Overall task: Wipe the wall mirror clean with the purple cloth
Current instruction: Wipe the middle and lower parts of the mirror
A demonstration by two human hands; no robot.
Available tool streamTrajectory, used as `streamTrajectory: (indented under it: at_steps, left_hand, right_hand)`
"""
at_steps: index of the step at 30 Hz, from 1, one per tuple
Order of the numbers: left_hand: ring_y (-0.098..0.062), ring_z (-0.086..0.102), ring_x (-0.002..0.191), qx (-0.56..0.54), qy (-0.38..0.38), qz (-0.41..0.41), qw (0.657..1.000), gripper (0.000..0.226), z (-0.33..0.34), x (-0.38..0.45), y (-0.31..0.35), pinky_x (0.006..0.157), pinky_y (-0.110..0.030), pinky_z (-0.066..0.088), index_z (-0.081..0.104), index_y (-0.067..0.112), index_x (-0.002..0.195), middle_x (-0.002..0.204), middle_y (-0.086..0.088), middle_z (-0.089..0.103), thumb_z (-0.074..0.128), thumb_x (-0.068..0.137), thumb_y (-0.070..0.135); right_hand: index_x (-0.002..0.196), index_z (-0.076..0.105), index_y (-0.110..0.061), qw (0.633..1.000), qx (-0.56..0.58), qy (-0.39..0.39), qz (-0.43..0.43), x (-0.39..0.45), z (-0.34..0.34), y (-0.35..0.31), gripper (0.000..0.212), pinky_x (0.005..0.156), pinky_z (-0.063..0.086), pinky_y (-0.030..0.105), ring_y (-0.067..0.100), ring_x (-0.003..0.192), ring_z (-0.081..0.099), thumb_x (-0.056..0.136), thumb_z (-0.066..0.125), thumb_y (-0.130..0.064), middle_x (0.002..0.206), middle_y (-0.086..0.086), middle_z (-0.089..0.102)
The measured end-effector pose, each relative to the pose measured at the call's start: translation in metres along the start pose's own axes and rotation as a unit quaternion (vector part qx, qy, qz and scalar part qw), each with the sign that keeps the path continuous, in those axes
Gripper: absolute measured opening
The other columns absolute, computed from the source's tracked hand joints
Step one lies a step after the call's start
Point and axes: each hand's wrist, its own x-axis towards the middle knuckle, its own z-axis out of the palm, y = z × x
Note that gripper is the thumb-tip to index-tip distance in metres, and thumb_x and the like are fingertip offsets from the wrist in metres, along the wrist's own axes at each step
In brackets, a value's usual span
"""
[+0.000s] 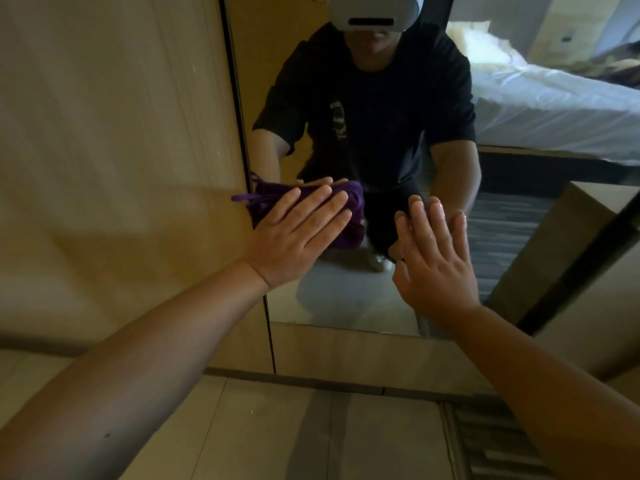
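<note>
Fingers spread flat, my left hand (pixel 298 233) is pressing the bunched purple cloth (pixel 346 216) against the wall mirror (pixel 346 299), close to its dark left edge beside the wooden panel (pixel 121 150). My right hand (pixel 433 258) is lying open on the glass just beside it, fingers together and pointing up, holding nothing; its fingertips seem to be touching their reflection, though I cannot be sure. A white bed (pixel 554 109) is showing in the reflection, upper right.
</note>
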Motion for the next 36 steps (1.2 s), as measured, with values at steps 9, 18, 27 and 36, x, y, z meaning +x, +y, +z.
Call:
streamTrajectory:
  at_steps: [9,18,27,36]
  left_hand:
    - [-0.022,0.034,0.143,-0.025,-0.126,0.08,0.988,0.051,0.029,-0.136,0.071,0.119,-0.043,0.017,0.033,0.015,0.153,0.155,-0.002,0.035,0.041,0.103,0.016]
    - [-0.022,0.047,0.135,-0.13,-0.231,-0.009,0.964,0.043,0.009,-0.151,0.11,0.103,-0.042,0.043,0.049,0.016,0.144,0.15,-0.002,0.048,0.028,0.107,0.012]
    - [-0.031,0.055,0.122,-0.178,-0.072,-0.09,0.977,0.033,-0.034,-0.029,0.065,0.094,-0.045,0.048,0.054,0.003,0.136,0.139,-0.016,0.057,0.044,0.104,0.005]
    - [-0.03,0.058,0.126,-0.09,0.088,-0.063,0.99,0.032,-0.021,0.14,0.018,0.099,-0.044,0.048,0.063,0.005,0.131,0.137,-0.014,0.06,0.052,0.101,0.003]
  right_hand:
    - [0.157,0.01,-0.013,0.998,0.023,0.064,-0.004,0.0,0.021,0.0,0.084,0.12,-0.007,0.054,0.029,0.152,-0.011,0.088,0.055,-0.03,0.165,0.007,-0.006]
    - [0.155,0.019,-0.01,0.999,0.012,0.042,0.001,0.001,0.01,0.001,0.076,0.121,-0.008,0.051,0.027,0.152,-0.01,0.089,0.05,-0.03,0.164,0.007,-0.002]
    - [0.154,0.024,-0.008,0.998,0.058,-0.012,-0.023,-0.001,-0.02,0.006,0.074,0.122,0.006,0.054,0.029,0.153,0.0,0.087,0.05,-0.023,0.164,0.013,0.01]
    - [0.156,0.01,-0.012,0.99,0.056,-0.034,0.124,-0.045,-0.042,0.077,0.079,0.122,-0.007,0.049,0.026,0.152,-0.01,0.091,0.051,-0.03,0.165,0.012,-0.003]
